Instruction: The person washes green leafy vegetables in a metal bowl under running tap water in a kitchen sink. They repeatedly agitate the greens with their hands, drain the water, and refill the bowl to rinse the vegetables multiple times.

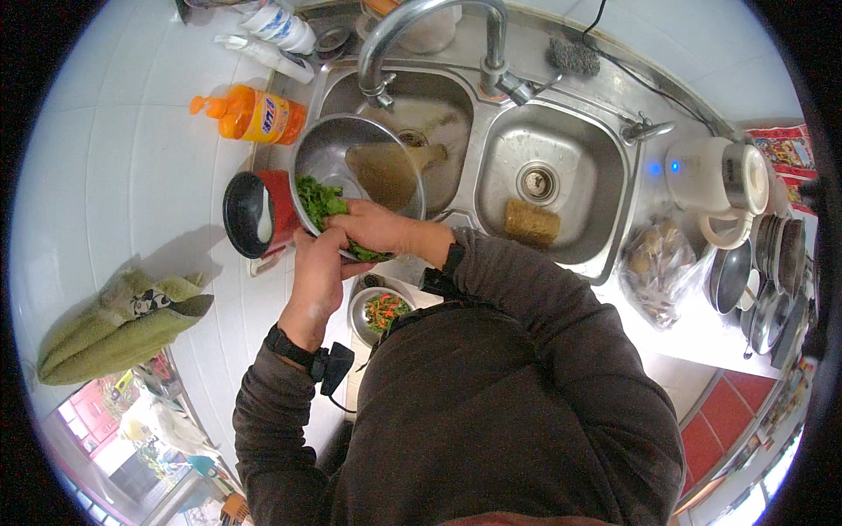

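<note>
A round stainless steel basin (304,148) is tilted over the left sink bowl (454,98), with cloudy brownish water (381,176) in it that appears to run over the far rim. Leafy greens (320,198) lie along the near side of the basin. My left hand (317,263) grips the basin's near rim, its thumb over the edge. On the greens rests my right hand (375,227), holding them against the basin wall; its fingertips are partly hidden among the leaves.
The curved faucet (427,13) arches above the basin. A brown scrubbing pad (531,221) lies in the right sink bowl (585,158). To the left stand an orange soap bottle (263,118) and a red-and-black container (279,207). A bowl of chopped peppers (355,315) sits near my body.
</note>
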Available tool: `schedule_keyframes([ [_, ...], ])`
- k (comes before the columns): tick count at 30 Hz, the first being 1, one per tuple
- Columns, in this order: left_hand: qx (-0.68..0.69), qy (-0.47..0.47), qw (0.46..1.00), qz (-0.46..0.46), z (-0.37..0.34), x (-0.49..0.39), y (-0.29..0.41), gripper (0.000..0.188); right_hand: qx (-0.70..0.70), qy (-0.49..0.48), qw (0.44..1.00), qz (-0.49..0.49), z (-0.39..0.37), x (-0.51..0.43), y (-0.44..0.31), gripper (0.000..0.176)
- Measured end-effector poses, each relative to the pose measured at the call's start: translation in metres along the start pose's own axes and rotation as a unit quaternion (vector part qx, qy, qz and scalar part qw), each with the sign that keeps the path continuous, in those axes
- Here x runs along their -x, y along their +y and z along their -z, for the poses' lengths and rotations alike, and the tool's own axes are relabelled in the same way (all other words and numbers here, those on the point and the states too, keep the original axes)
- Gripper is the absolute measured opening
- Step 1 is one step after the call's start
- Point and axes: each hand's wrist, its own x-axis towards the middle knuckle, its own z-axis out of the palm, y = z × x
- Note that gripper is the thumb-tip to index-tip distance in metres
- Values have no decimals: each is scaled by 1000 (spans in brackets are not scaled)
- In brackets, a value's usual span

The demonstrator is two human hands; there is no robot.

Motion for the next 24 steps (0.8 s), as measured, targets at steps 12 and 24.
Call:
schedule_keyframes([
  [12,-101,73,992,-10,-24,6,23,56,-31,28,999,-4,10,-6,10,36],
  [24,-175,97,978,-67,-25,14,33,60,-185,49,981,39,-6,-7,-2,35],
])
